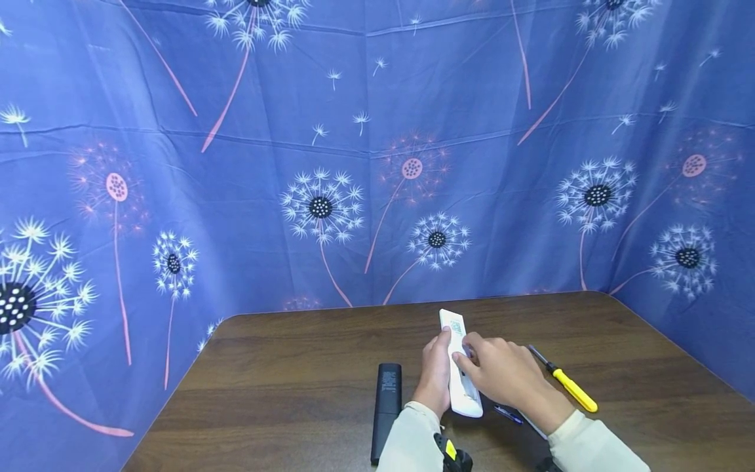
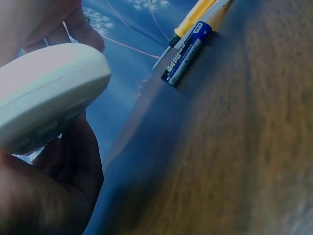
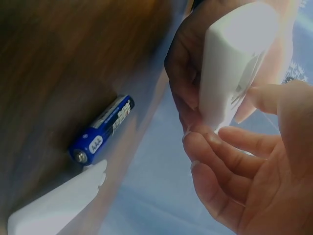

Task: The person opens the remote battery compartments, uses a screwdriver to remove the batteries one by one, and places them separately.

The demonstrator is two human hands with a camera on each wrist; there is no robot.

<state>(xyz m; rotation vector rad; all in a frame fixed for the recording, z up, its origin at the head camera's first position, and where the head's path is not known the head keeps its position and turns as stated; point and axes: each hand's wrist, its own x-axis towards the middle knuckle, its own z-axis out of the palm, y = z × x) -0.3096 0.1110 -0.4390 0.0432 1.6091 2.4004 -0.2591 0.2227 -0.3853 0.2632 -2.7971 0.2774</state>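
Observation:
A white remote control point(image 1: 466, 401) is tilted above the table with its back side facing up and its battery compartment uncovered. My left hand point(image 1: 435, 373) grips it along its left edge; the left wrist view shows its rounded end point(image 2: 54, 83) and the buttons underneath. From the right, my right hand point(image 1: 508, 368) has its thumb and forefinger at the compartment, hiding much of what lies inside. The right wrist view shows the other fingers point(image 3: 222, 183) bent near the remote's edge. Below on the table lie a blue AAA battery point(image 3: 103, 129) and a white battery cover point(image 3: 58, 205).
A black remote control point(image 1: 387, 406) lies left of my left forearm. To the right of my right hand is a screwdriver point(image 1: 575, 390) with a yellow handle. Behind the wooden table point(image 1: 283, 380) hangs a blue dandelion-print cloth point(image 1: 248, 262).

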